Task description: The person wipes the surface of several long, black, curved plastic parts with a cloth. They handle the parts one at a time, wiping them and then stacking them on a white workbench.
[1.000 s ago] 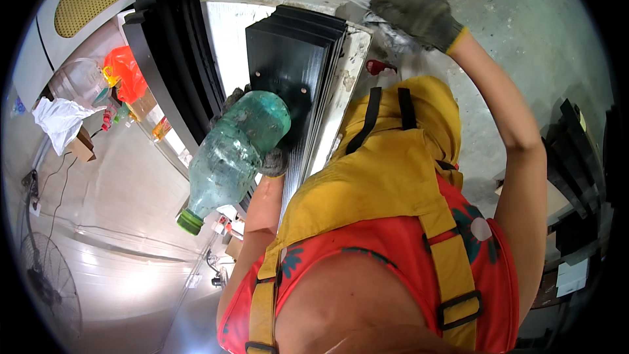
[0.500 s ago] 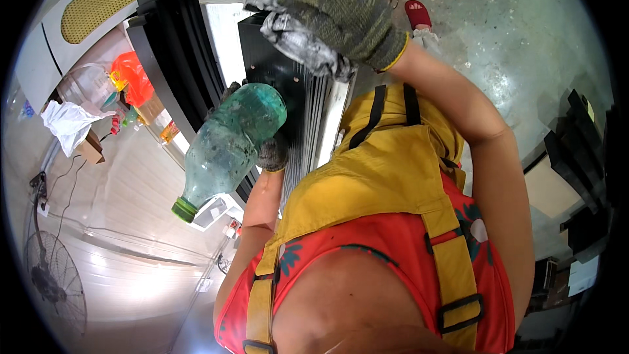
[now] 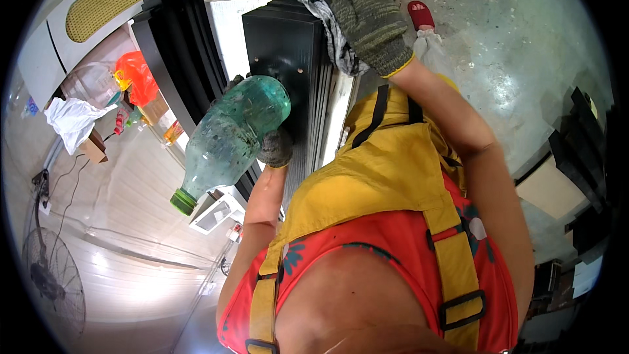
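A large clear green plastic bottle [image 3: 226, 134] with a green cap lies tilted, its cap toward the lower left. My left hand [image 3: 275, 149], in a dark knit glove, is wrapped round it; most of the fingers are hidden behind the bottle. In a grey-green knit glove with a yellow cuff, my right hand [image 3: 370, 23] is closed on a crumpled grey-and-white rag [image 3: 324, 23]. The rag lies at the right edge of a stack of black panels [image 3: 278, 36], whose top one has small holes. The bottle is over the stack's near left part.
More black boards [image 3: 173, 52] stand to the left, beside a white panel with yellow mesh [image 3: 114, 0]. A white plastic bag [image 3: 72, 121] and an orange bag [image 3: 135, 78] are at far left, above a fan [image 3: 56, 275]. Black pieces [image 3: 576, 157] lie at right. Someone's red-slippered foot [image 3: 421, 14] shows beyond.
My right hand has moved right with the rag, from over the top of the panel stack to its right edge. The bottle in my left hand has barely shifted.
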A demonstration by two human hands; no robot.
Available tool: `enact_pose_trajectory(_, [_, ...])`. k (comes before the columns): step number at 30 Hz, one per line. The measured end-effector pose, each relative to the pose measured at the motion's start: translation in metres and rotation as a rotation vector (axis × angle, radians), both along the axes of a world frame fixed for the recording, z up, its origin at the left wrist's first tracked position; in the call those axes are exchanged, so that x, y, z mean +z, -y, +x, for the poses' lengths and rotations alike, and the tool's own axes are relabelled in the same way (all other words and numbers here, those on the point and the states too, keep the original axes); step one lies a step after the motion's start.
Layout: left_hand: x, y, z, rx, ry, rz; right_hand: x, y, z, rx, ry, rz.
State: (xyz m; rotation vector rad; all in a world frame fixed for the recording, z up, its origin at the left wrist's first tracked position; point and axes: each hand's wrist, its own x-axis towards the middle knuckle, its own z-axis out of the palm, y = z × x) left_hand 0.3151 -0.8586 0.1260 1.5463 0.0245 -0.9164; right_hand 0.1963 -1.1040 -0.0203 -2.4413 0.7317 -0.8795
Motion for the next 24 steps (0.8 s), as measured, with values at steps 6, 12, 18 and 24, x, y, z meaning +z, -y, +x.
enact_pose_trajectory(6, [-0.004, -0.001, 0.001, -0.028, 0.011, 0.01, 0.048, -0.023, 0.002, -0.126, 0.389, 0.543])
enact_pose_trajectory(12, [-0.007, -0.001, 0.002, -0.055, 0.004, 0.022, 0.104, -0.074, -0.014, 0.414, 0.756, 1.018])
enact_pose_trajectory(18, [-0.007, -0.011, -0.005, -0.05, 0.004, 0.027, 0.027, 0.007, -0.052, 0.347, 0.47, 0.809])
enact_pose_trajectory(24, [-0.006, -0.012, -0.005, -0.068, 0.014, 0.02, 0.02, 0.005, -0.022, 0.014, 0.278, 0.353])
